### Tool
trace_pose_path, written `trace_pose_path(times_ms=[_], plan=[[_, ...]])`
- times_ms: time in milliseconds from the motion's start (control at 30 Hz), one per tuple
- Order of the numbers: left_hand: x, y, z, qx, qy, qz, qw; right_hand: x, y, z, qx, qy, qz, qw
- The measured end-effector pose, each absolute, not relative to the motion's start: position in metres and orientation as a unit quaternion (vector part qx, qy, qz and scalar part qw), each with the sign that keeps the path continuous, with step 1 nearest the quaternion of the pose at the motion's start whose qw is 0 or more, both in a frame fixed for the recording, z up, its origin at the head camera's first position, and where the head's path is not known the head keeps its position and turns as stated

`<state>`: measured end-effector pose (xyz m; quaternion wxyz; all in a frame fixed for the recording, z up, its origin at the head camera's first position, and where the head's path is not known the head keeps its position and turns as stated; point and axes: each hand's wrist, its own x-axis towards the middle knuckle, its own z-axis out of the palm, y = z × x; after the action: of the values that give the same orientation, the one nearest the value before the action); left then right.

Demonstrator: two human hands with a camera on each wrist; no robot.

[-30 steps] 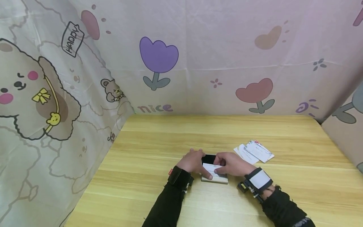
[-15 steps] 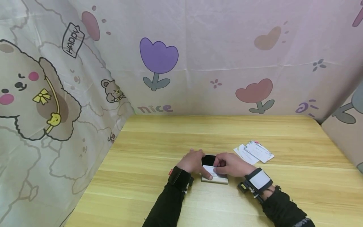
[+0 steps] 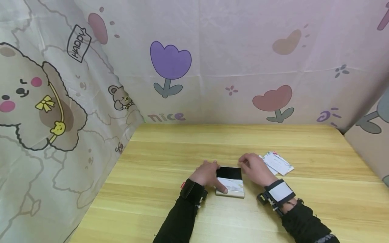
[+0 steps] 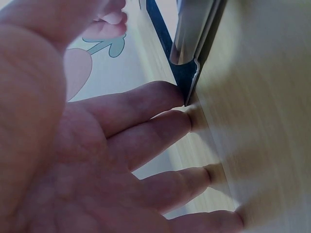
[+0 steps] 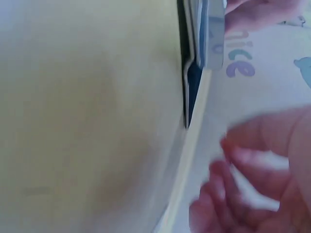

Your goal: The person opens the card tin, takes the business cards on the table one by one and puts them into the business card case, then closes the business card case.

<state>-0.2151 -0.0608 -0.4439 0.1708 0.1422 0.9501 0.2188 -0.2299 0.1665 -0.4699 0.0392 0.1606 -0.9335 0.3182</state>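
Observation:
An opened metal business card case [image 3: 230, 194] lies on the table, its black inner side [image 3: 230, 172] facing up at the back. White printed cards [image 3: 234, 184] sit in its front part; how many cannot be told. My left hand [image 3: 206, 173] steadies it at the left: the thumb presses on the cards near the front edge. In the left wrist view, straight fingers [image 4: 160, 131] touch the table, and the index fingertip meets the case's corner. My right hand [image 3: 258, 169] is apart from the case, between it and a loose pile of cards [image 3: 279, 163]. Its fingers are loosely bent, with nothing visible between them.
The loose cards overlap at the back right, partly hidden by the right hand. A wooden tabletop [image 3: 170, 145] runs back to a printed cloth [image 3: 218, 50]. Another patterned cloth [image 3: 91, 168] hangs along the left side.
My right hand has lifted off the cards in the case and moved right and back toward the loose pile. My left hand and the case have stayed put.

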Motion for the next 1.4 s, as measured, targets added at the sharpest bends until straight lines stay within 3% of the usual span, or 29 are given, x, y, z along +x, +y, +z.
trace_pose_path(times_ms=[133, 333, 500, 967, 1200, 1400], plan=[[-0.215, -0.062, -0.443, 0.148, 0.949, 0.221, 0.17, -0.228, 0.172, -0.467, 0.08, -0.953, 0.282, 0.073], [-0.213, -0.062, -0.443, 0.147, 0.949, 0.223, 0.169, -0.225, 0.18, -0.464, 0.006, -0.967, 0.251, 0.035], [-0.212, -0.063, -0.443, 0.147, 0.948, 0.227, 0.168, -0.224, 0.183, -0.465, 0.019, -0.976, 0.217, 0.024], [-0.214, -0.062, -0.446, 0.145, 0.95, 0.222, 0.167, -0.228, 0.188, -0.465, 0.058, -0.98, 0.173, 0.084], [-0.213, -0.062, -0.445, 0.143, 0.949, 0.225, 0.167, -0.229, 0.187, -0.463, 0.048, -0.978, 0.185, 0.078], [-0.212, -0.062, -0.444, 0.145, 0.949, 0.224, 0.167, -0.23, 0.185, -0.46, 0.03, -0.971, 0.203, 0.125]])
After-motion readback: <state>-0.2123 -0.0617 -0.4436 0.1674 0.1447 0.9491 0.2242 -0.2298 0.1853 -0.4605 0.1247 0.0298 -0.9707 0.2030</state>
